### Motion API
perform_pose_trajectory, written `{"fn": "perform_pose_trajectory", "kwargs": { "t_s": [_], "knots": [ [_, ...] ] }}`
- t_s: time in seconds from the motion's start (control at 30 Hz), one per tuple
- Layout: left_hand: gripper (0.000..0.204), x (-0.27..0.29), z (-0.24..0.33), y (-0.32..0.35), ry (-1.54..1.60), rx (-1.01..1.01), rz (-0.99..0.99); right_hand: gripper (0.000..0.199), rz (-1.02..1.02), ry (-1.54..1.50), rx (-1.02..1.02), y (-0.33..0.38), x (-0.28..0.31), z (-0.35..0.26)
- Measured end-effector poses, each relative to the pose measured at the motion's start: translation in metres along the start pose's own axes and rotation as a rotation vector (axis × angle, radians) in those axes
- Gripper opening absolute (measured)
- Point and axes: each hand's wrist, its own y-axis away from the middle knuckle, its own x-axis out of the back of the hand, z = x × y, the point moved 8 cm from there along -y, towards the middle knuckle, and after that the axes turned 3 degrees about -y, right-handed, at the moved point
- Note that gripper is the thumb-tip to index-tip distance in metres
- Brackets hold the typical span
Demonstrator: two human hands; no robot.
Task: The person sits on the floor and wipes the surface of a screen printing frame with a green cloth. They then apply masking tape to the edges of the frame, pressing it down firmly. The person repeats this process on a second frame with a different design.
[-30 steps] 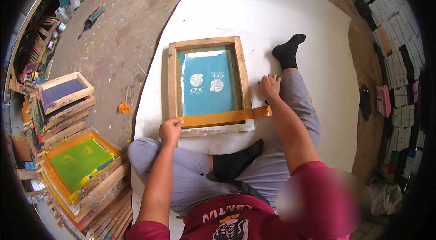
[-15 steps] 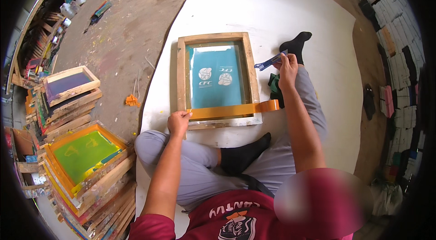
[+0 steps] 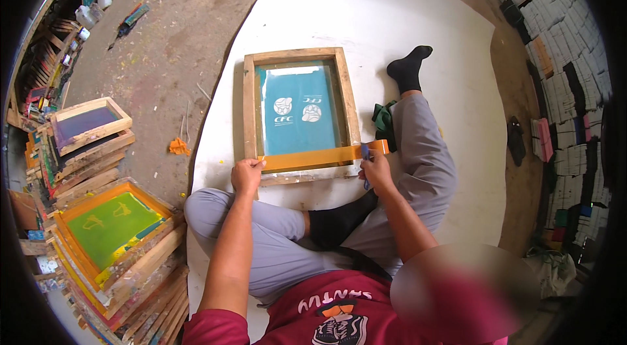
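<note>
A wooden screen-printing frame with teal mesh and two pale printed designs lies on the white sheet before me. A strip of orange-brown tape runs across its lower end. My left hand is closed, pinching the strip's left end at the frame's lower left corner. The tape roll is still joined at the right end, just past the frame's side. Next to the roll, my right hand grips a blue utility knife upright across the tape. Its blade cannot be made out.
A dark green cloth lies right of the frame, beside my leg. At left stand stacked wooden screens, the top one with green mesh. An orange scrap lies on the floor. White stacks line the right side.
My right hand has come down and left with the knife, from above the roll to the tape beside it. My left hand keeps its hold on the strip's end.
</note>
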Motion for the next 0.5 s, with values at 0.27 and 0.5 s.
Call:
{"fn": "perform_pose_trajectory", "kwargs": {
  "t_s": [0.27, 0.5],
  "knots": [
    [0.029, 0.005, 0.005, 0.003, 0.002, -0.006, 0.001, 0.042, 0.120, 0.857, 0.248, 0.031, -0.010, -0.043],
    [0.030, 0.008, 0.010, 0.005, -0.016, 0.023, -0.025, 0.046, 0.110, 0.852, 0.238, 0.024, -0.016, -0.033]
  ]
}}
